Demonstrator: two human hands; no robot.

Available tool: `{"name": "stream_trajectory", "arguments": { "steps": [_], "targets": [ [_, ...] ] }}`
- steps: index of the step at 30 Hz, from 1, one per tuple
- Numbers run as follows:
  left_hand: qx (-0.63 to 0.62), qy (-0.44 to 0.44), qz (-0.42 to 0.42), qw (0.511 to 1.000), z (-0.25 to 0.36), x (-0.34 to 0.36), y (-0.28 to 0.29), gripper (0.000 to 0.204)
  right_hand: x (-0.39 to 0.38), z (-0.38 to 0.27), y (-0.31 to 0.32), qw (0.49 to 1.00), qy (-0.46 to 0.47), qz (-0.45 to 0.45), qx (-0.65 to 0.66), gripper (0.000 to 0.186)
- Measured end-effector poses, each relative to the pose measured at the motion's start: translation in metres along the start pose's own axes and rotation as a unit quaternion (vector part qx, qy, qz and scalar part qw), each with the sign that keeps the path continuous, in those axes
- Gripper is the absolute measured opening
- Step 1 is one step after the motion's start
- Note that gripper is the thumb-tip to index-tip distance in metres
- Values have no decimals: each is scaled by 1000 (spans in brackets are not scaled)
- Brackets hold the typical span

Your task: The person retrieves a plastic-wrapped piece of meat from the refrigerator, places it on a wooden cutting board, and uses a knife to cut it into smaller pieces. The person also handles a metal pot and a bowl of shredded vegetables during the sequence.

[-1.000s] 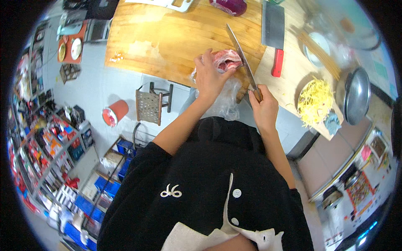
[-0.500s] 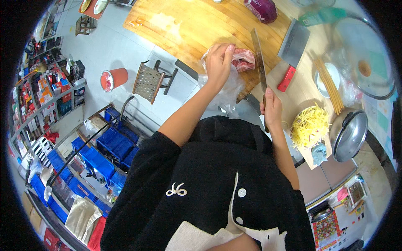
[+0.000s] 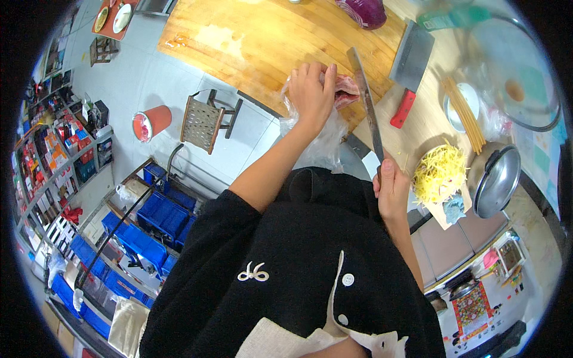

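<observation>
My left hand (image 3: 312, 94) is closed over a piece of raw red meat (image 3: 346, 92) near the front edge of the wooden cutting board (image 3: 268, 42). A crumpled clear plastic bag (image 3: 325, 140) lies under the meat and hangs over that edge. In my right hand (image 3: 392, 186) is the handle of a long knife (image 3: 365, 98). Its blade points away from me, just right of the meat's cut end; I cannot tell whether it touches. Farther right lies a cleaver (image 3: 412, 58) with a red handle, on the lighter tabletop beside the board.
A purple cabbage (image 3: 365, 13) sits at the board's far right. On the right stand a plate of yellow shreds (image 3: 440, 173), chopsticks (image 3: 462, 113) across a white bowl (image 3: 471, 98), a lidded pot (image 3: 498, 182) and a large glass lid (image 3: 513, 65). A stool (image 3: 202, 124) and red bucket (image 3: 156, 122) stand left.
The view has shifted a little. My right hand has drawn the knife slightly back toward me, its blade tilting more to the left. My left hand stays on the meat.
</observation>
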State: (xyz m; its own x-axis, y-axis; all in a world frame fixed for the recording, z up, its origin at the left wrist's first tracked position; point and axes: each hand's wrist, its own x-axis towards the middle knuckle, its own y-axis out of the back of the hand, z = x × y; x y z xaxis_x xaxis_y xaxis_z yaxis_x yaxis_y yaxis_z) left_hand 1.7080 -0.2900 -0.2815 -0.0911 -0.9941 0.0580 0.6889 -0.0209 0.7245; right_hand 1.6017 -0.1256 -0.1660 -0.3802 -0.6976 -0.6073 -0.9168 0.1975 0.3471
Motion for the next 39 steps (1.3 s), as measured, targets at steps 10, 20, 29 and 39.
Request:
{"name": "stream_trajectory", "arguments": {
  "steps": [10, 20, 29, 39],
  "targets": [
    [-15, -132, -2, 991, -6, -2, -2, 12, 4, -4, 6, 996, 12, -3, -91, 45],
    [6, -165, 47, 985, -12, -8, -13, 12, 10, -10, 16, 997, -32, -18, -75, 43],
    [-18, -135, 65, 989, -16, -7, -15, 12, 21, -18, 21, 994, -21, -42, -99, 42],
    [-29, -131, 44, 990, -18, -9, -12, 26, 21, -21, 20, 993, -44, -37, -101, 43]
  ]
}}
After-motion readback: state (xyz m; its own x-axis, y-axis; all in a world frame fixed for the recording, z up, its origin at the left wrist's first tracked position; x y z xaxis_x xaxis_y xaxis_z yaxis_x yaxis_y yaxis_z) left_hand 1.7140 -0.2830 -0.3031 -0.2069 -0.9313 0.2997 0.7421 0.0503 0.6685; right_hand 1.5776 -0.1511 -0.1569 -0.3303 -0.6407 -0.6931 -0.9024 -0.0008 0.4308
